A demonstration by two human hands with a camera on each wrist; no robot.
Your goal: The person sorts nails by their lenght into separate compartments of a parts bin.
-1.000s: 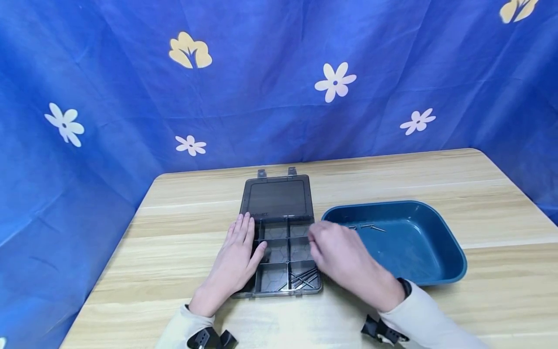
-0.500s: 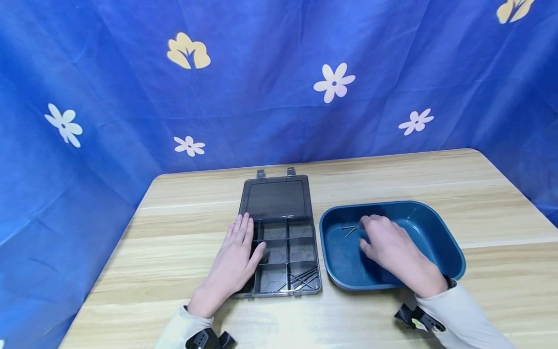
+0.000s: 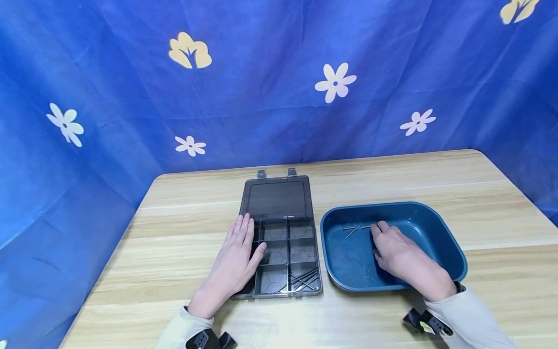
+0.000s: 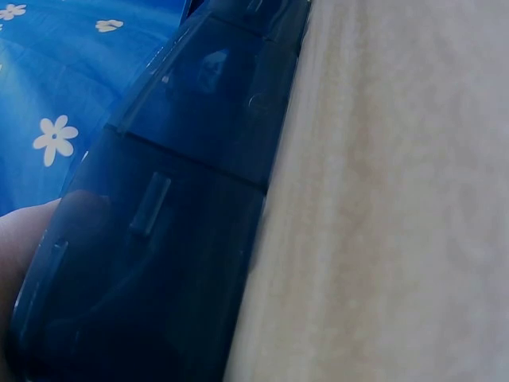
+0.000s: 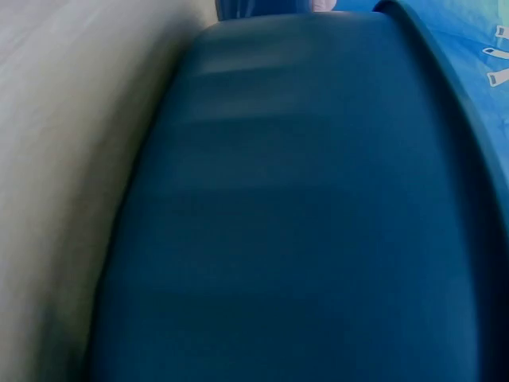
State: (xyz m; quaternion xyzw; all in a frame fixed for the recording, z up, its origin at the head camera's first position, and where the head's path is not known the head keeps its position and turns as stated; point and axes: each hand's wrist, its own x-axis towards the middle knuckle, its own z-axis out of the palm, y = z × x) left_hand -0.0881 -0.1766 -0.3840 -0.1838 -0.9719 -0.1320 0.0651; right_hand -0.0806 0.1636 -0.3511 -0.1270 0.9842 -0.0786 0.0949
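My left hand [image 3: 233,259] rests with straight fingers along the left side of a dark see-through organizer box [image 3: 273,254]. Its lid [image 3: 276,198] is folded back, and the hand covers part of the left column. Several long thin metal screws [image 3: 303,279] lie in the near right compartment. My right hand [image 3: 396,254] reaches into a dark blue plastic tub [image 3: 418,208], fingers bent downward and thumb set apart from them. Its fingertips are right at one small screw [image 3: 365,227]. To their left lie a few similar screws [image 3: 349,230].
The box and tub stand side by side on a wood-grain table [image 3: 501,203], a narrow gap between them. A blue flowered cloth [image 3: 261,97] hangs behind the table's far edge. Low down, the tub's outer wall [image 5: 294,199] fills most of the right wrist view.
My right hand has moved right from over the box to the tub, then lowered into it toward the screws. My left hand stays on the box.
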